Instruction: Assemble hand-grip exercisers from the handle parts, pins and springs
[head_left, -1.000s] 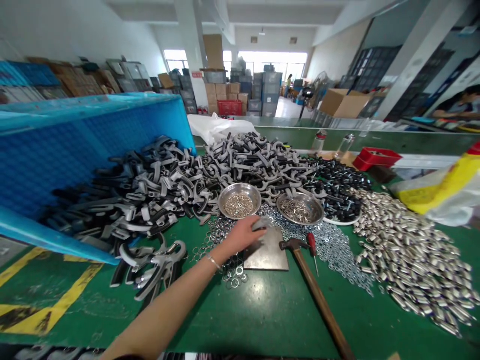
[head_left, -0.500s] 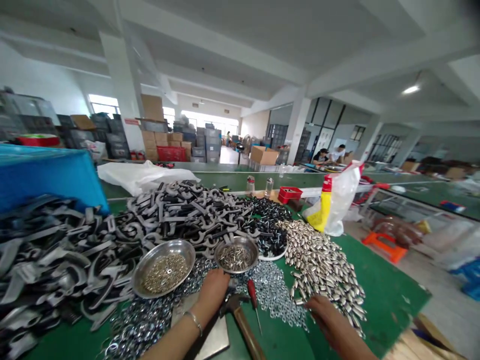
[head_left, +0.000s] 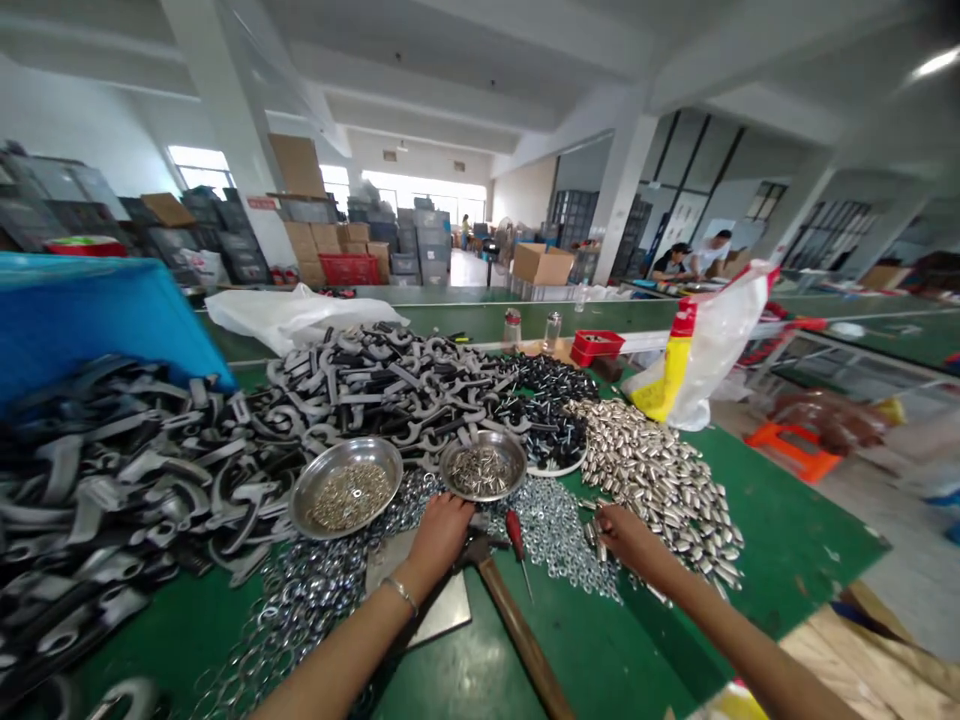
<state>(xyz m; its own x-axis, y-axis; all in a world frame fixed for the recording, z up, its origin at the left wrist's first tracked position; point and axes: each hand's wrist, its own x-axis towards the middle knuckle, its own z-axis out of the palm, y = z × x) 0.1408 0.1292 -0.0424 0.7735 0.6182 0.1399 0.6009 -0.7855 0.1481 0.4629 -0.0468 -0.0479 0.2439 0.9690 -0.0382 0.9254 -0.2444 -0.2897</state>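
At lower center, the left hand (head_left: 442, 535) sits over a steel plate (head_left: 442, 590), fingers together; the right hand (head_left: 628, 535), fingers also together, is at the sleeves (head_left: 652, 490), any grip hidden. Large heaps of sleeves, washers (head_left: 551, 530) and clips (head_left: 375, 390) remain on the bench (head_left: 795, 530).

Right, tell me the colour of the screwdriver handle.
The screwdriver handle is red; it shows best in the head view.
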